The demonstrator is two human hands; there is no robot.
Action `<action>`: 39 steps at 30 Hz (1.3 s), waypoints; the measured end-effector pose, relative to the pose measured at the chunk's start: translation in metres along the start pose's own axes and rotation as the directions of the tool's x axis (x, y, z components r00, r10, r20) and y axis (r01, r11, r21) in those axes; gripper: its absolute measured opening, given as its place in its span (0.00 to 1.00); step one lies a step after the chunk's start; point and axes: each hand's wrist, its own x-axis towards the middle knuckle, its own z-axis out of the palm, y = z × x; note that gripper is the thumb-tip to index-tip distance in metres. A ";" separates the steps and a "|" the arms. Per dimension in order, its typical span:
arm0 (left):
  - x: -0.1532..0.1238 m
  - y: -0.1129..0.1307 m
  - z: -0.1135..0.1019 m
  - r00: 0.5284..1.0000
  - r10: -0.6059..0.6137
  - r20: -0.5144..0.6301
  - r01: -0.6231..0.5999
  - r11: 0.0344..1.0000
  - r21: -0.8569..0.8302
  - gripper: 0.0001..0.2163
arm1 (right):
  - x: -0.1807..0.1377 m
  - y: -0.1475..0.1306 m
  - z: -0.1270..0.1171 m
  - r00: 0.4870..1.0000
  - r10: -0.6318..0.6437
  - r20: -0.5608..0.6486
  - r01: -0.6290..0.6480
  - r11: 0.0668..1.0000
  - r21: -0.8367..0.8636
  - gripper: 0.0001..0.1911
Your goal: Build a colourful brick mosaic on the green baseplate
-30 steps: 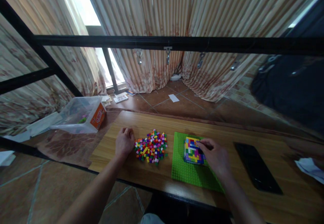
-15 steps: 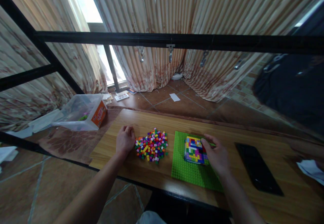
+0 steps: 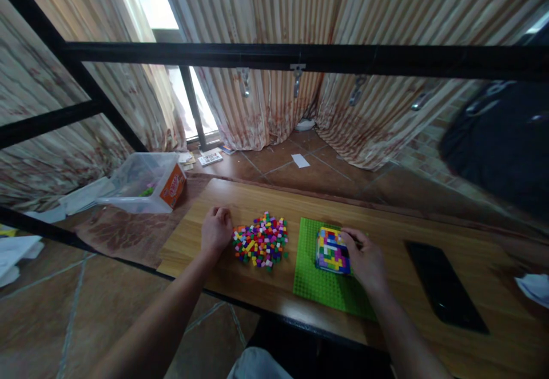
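Note:
My left hand (image 3: 215, 231) rests on the table at the left edge of a pile of small coloured bricks (image 3: 261, 240). Its fingers are curled closed, and whatever lies within them is hidden. On a green baseplate (image 3: 305, 276) stands a low block built of many-coloured bricks (image 3: 332, 251). My right hand (image 3: 364, 258) is over the right edge of this block, thumb and fingers drawn together in a pinch. Anything between those fingertips is too small or hidden to make out. The hand covers the block's right side and part of the baseplate.
To the right on the wooden table (image 3: 253, 196) lies a black flat panel (image 3: 446, 287), with crumpled white paper (image 3: 534, 287) beyond it. A clear plastic bin (image 3: 141, 187) sits at the left. A black metal bar (image 3: 266, 56) crosses in front of the curtains.
The view has shifted slightly. My right thumb and fingers have come closer together at the block's right edge. My left hand stays beside the pile, still curled.

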 end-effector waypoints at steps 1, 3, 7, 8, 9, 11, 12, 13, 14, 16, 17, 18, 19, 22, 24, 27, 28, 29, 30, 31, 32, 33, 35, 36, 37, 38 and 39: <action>0.000 0.000 0.000 1.000 0.001 0.000 -0.001 1.000 0.001 0.10 | 0.000 0.000 0.000 1.000 -0.002 -0.004 0.002 1.000 -0.008 0.22; 0.000 0.001 0.000 1.000 -0.001 0.002 0.001 1.000 0.004 0.10 | 0.001 0.002 0.001 1.000 -0.002 -0.007 0.001 1.000 -0.029 0.22; 0.000 0.002 0.000 1.000 -0.002 0.006 0.002 1.000 0.005 0.10 | 0.003 0.006 -0.002 1.000 -0.007 0.020 0.009 0.996 -0.084 0.23; -0.001 0.003 0.000 1.000 -0.004 0.011 0.004 1.000 0.004 0.10 | 0.003 0.006 -0.003 1.000 -0.014 0.022 0.016 0.995 -0.100 0.23; -0.001 0.004 -0.001 1.000 -0.009 0.017 0.009 1.000 0.003 0.10 | 0.002 0.005 -0.005 0.999 -0.034 0.010 0.035 0.992 -0.120 0.23; -0.001 0.005 -0.002 0.999 -0.023 0.034 0.022 1.000 0.004 0.10 | -0.003 -0.003 -0.008 0.990 -0.128 -0.051 0.117 0.977 -0.179 0.24; -0.001 0.005 -0.002 0.999 -0.026 0.042 0.026 1.000 0.003 0.10 | -0.006 -0.008 -0.008 0.977 -0.197 -0.082 0.175 0.961 -0.214 0.24; -0.001 0.005 -0.003 0.999 -0.028 0.047 0.028 1.000 0.001 0.10 | -0.011 -0.016 -0.008 0.957 -0.271 -0.100 0.240 0.939 -0.246 0.24; -0.001 0.005 -0.003 0.998 -0.029 0.049 0.029 1.000 -0.002 0.10 | -0.017 -0.024 -0.006 0.937 -0.337 -0.092 0.303 0.915 -0.266 0.23; -0.001 0.006 -0.003 0.998 -0.028 0.051 0.028 1.000 -0.011 0.10 | -0.029 -0.040 0.003 0.906 -0.424 -0.010 0.408 0.876 -0.257 0.19; -0.001 0.006 -0.003 0.998 -0.027 0.050 0.028 1.000 -0.014 0.10 | -0.036 -0.047 0.009 0.884 -0.465 0.059 0.465 0.855 -0.232 0.17; -0.001 0.006 -0.003 0.998 -0.027 0.050 0.028 0.999 -0.014 0.10 | -0.042 -0.053 0.016 0.858 -0.497 0.132 0.514 0.827 -0.228 0.15; -0.001 0.006 -0.003 0.998 -0.028 0.051 0.029 1.000 -0.012 0.10 | -0.048 -0.058 0.024 0.833 -0.515 0.201 0.552 0.799 -0.240 0.14; -0.002 0.006 -0.002 0.998 -0.030 0.050 0.030 1.000 -0.002 0.10 | -0.061 -0.064 0.048 0.785 -0.505 0.358 0.610 0.730 -0.309 0.11; -0.002 0.005 -0.002 0.998 -0.032 0.050 0.032 0.999 -0.002 0.10 | -0.065 -0.064 0.060 0.780 -0.476 0.406 0.617 0.695 -0.370 0.10; -0.002 0.004 -0.001 0.998 -0.029 0.049 0.029 1.000 -0.003 0.10 | -0.067 -0.063 0.072 0.798 -0.430 0.421 0.597 0.659 -0.458 0.08; -0.002 0.003 0.000 0.999 -0.026 0.046 0.026 1.000 -0.002 0.10 | -0.068 -0.063 0.075 0.805 -0.419 0.421 0.590 0.649 -0.481 0.07; -0.002 0.003 0.000 0.999 -0.022 0.043 0.022 1.000 -0.001 0.10 | -0.068 -0.063 0.077 0.809 -0.412 0.419 0.584 0.641 -0.498 0.07; -0.002 0.003 0.000 0.999 -0.020 0.040 0.020 1.000 -0.001 0.10 | -0.068 -0.063 0.080 0.812 -0.409 0.416 0.580 0.637 -0.507 0.07; -0.002 0.003 0.000 0.999 -0.019 0.039 0.019 1.000 -0.002 0.10 | -0.068 -0.062 0.082 0.814 -0.410 0.411 0.578 0.637 -0.510 0.07; -0.002 0.003 0.000 0.999 -0.020 0.040 0.020 1.000 -0.003 0.10 | -0.068 -0.062 0.083 0.815 -0.415 0.404 0.577 0.641 -0.505 0.07; -0.001 0.003 0.000 0.999 -0.022 0.043 0.022 1.000 -0.004 0.10 | -0.068 -0.061 0.084 0.815 -0.422 0.397 0.577 0.650 -0.494 0.07; -0.001 0.003 0.000 0.999 -0.027 0.046 0.027 1.000 -0.004 0.10 | -0.070 -0.060 0.084 0.817 -0.436 0.378 0.574 0.682 -0.454 0.08; -0.001 0.003 -0.001 0.999 -0.029 0.046 0.029 1.000 -0.004 0.10 | -0.071 -0.059 0.083 0.822 -0.437 0.366 0.565 0.707 -0.425 0.08; -0.001 0.004 -0.001 0.999 -0.029 0.046 0.029 1.000 -0.003 0.09 | -0.072 -0.059 0.081 0.829 -0.432 0.354 0.551 0.738 -0.389 0.08; -0.001 0.004 -0.001 0.999 -0.029 0.044 0.029 1.000 -0.002 0.09 | -0.073 -0.060 0.078 0.838 -0.422 0.346 0.531 0.774 -0.345 0.09; -0.001 0.004 -0.002 0.999 -0.029 0.044 0.029 1.000 -0.002 0.09 | -0.075 -0.060 0.075 0.849 -0.406 0.338 0.506 0.810 -0.297 0.09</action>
